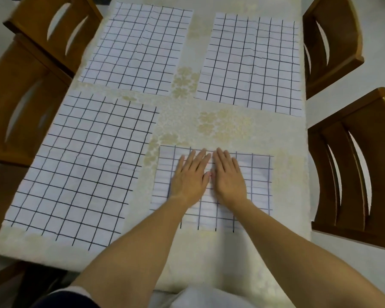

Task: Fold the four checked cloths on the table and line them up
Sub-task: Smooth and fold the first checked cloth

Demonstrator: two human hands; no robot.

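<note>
Four white cloths with a black check lie on the table (282,185). The near right cloth (256,174) is folded over on itself into a smaller rectangle. My left hand (190,175) and my right hand (228,176) rest flat on its middle, palms down, fingers spread, thumbs almost touching. The near left cloth (80,165), the far left cloth (138,47) and the far right cloth (253,61) lie spread out flat, each apart from the others.
The table wears a cream cloth with a pale flower pattern. Two wooden chairs stand at its left side (31,70) and two at its right side (353,152). The table's near edge runs just below the cloths.
</note>
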